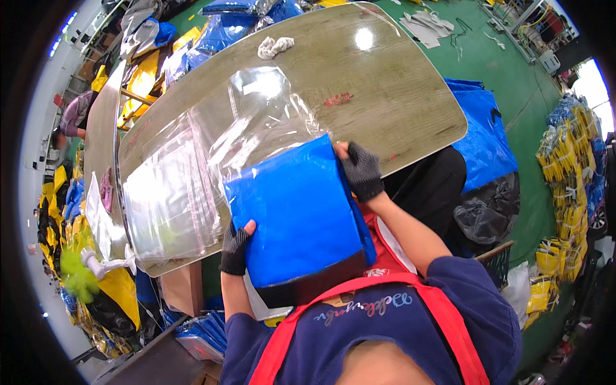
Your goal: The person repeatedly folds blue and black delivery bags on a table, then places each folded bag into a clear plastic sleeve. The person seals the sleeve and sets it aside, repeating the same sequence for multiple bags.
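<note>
A folded blue sheet-like piece [298, 212] with a black near edge is held in front of my body, over the table's near edge. My left hand [236, 247], in a dark fingerless glove, grips its left edge with the thumb on top. My right hand [360, 170], gloved the same way, holds its far right corner, fingers curled at the edge. Against the far edge of the blue piece lies a clear plastic bag [266, 122]. Whether the blue piece's far edge is inside that bag, I cannot tell. A stack of clear plastic bags [170, 192] lies to the left.
A wood-patterned table [398, 96] carries a crumpled white cloth [276, 47]. Blue folded goods [481, 135] and a black plastic bag [491, 208] lie to the right. A green fan [80, 273] stands at the left. Yellow bundles [568, 167] line the far right; another person [76, 115] bends at the far left.
</note>
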A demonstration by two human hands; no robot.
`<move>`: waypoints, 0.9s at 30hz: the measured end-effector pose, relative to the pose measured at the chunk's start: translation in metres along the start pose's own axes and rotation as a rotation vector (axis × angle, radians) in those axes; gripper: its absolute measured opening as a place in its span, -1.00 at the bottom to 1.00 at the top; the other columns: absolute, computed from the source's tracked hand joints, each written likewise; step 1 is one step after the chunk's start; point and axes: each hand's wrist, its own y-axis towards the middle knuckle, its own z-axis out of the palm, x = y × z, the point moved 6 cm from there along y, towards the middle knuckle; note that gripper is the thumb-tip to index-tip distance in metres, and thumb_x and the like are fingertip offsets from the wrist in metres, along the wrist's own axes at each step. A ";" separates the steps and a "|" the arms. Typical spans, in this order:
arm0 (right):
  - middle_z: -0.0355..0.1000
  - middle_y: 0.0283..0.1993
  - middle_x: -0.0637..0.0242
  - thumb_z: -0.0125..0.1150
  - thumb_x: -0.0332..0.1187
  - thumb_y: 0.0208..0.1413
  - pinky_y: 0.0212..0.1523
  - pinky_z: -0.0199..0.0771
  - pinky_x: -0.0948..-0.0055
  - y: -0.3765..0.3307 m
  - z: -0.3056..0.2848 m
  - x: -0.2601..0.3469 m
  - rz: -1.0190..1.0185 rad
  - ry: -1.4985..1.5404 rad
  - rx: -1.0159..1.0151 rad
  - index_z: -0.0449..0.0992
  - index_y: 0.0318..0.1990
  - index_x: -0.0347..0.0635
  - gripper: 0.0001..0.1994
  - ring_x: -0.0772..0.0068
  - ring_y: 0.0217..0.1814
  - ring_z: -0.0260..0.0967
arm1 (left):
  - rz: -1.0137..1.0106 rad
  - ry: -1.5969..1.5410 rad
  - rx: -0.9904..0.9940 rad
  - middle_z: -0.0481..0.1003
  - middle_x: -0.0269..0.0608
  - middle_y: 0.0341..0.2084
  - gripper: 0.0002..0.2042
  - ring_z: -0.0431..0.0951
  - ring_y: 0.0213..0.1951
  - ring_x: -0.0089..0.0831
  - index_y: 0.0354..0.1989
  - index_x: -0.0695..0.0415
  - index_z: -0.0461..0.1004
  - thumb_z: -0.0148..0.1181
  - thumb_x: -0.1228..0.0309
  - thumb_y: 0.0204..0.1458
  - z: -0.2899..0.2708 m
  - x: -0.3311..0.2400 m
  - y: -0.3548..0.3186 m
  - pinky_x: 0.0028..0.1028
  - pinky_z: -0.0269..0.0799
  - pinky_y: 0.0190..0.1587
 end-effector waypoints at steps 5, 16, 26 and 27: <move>0.45 -0.41 0.00 -0.02 -0.25 0.23 -0.38 0.42 0.16 0.001 -0.005 0.024 -0.173 -0.048 -0.011 0.49 -0.25 -0.20 -0.77 -0.10 -0.37 0.42 | -0.006 0.008 -0.084 0.46 -0.02 -0.09 -0.35 0.53 -0.16 -0.25 0.16 0.25 0.25 0.33 0.19 -0.06 -0.003 0.014 0.004 -0.31 0.51 -0.12; 0.49 -0.31 0.14 0.05 -0.02 0.19 -0.17 0.42 0.49 0.005 -0.010 -0.014 0.244 0.260 0.448 0.48 -0.14 -0.35 -0.54 0.45 -0.25 0.42 | -0.004 -0.025 -0.061 0.44 -0.03 -0.06 -0.37 0.50 -0.13 -0.27 0.16 0.24 0.25 0.30 0.16 -0.03 0.009 0.017 0.002 -0.32 0.47 -0.08; 0.51 -0.27 0.23 0.40 -0.19 -0.09 -0.18 0.44 0.54 0.033 0.029 -0.014 0.348 0.526 0.460 0.54 -0.13 -0.35 -0.56 0.49 -0.26 0.41 | 0.115 0.060 -0.047 0.43 -0.13 -0.08 -0.41 0.43 -0.09 -0.40 0.17 0.20 0.26 0.17 0.05 0.08 -0.011 -0.027 0.041 -0.45 0.40 -0.08; 0.52 -0.35 0.25 0.42 -0.22 -0.12 -0.23 0.44 0.49 0.030 0.028 -0.008 0.317 0.616 0.358 0.56 -0.23 -0.30 -0.64 0.50 -0.30 0.40 | 0.133 0.112 -0.136 0.43 -0.13 -0.08 -0.41 0.43 -0.10 -0.41 0.17 0.20 0.26 0.19 0.07 0.07 -0.014 -0.035 0.048 -0.45 0.40 -0.08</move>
